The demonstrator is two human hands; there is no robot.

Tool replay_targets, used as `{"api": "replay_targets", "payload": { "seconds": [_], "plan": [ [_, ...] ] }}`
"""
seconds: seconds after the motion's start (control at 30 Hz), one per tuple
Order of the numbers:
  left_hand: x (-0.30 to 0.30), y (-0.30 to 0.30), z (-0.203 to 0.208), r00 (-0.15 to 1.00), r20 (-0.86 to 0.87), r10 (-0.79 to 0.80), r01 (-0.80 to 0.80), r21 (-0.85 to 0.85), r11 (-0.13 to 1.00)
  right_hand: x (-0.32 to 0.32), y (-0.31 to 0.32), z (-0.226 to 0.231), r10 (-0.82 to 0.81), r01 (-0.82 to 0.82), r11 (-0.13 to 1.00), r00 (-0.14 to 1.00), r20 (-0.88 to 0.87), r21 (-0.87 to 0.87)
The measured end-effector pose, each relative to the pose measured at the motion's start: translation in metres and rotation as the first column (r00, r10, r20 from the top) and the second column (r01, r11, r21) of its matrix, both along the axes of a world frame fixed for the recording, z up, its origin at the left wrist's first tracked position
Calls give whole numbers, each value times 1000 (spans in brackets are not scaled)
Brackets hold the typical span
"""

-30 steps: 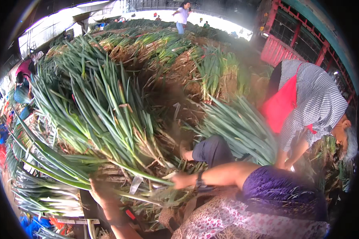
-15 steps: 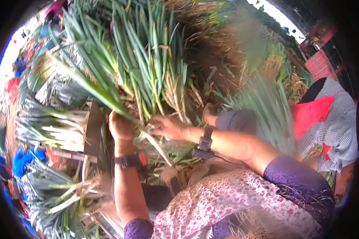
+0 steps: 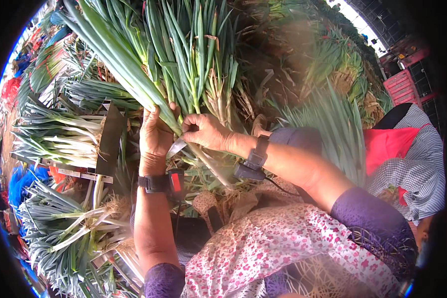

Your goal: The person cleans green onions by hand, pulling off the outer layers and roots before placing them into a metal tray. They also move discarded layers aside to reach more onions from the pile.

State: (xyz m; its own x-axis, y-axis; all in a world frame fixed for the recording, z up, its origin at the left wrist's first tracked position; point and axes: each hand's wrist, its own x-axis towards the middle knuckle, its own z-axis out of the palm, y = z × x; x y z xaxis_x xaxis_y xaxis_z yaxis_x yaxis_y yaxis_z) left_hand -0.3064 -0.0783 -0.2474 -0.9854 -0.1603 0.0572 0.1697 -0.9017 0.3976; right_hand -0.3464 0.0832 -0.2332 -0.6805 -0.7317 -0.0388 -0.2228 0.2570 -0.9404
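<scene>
A long green onion point(image 3: 211, 165) lies slantwise across the middle, its leaves toward the upper left and its pale stem end toward my lap. My left hand point(image 3: 156, 133) is closed around its stalk where the leaves begin. Right beside it, my right hand point(image 3: 207, 131) pinches thumb and forefinger together at the stalk. A whitish, thin piece point(image 3: 176, 147) shows just below the right fingertips; whether it is peeled skin or something else, I cannot tell. Beyond both hands stands a pile of green onions point(image 3: 186, 59) with dry brown outer leaves.
At the left, white-stemmed green onions point(image 3: 67, 141) lie in a rack with a dark upright plate point(image 3: 111, 141). Nearer lies a rooty bunch point(image 3: 79, 228). Another person in a checked sleeve point(image 3: 419, 164) sits at the right, beside more onions point(image 3: 328, 129). A pink crate point(image 3: 404, 88) stands behind.
Both hands have moved slightly up, the left one tilting the green onion more steeply. The right fingers, earlier looser and blurred, now pinch at the stalk.
</scene>
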Motion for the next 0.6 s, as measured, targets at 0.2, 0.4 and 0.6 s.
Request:
{"api": "replay_targets", "payload": {
  "seconds": [0.2,0.4,0.6],
  "plan": [
    [1,5,8,1000,24,19,-20,21,1000,3,-1,-2,-58,85,984,983,177,-154],
    [0,6,2,997,32,71,-69,-56,996,9,2,6,-80,80,997,997,-16,3],
    [0,7,6,1000,-1,-2,1,-53,999,2,0,-1,-146,168,975,978,149,-147]
  ]
}}
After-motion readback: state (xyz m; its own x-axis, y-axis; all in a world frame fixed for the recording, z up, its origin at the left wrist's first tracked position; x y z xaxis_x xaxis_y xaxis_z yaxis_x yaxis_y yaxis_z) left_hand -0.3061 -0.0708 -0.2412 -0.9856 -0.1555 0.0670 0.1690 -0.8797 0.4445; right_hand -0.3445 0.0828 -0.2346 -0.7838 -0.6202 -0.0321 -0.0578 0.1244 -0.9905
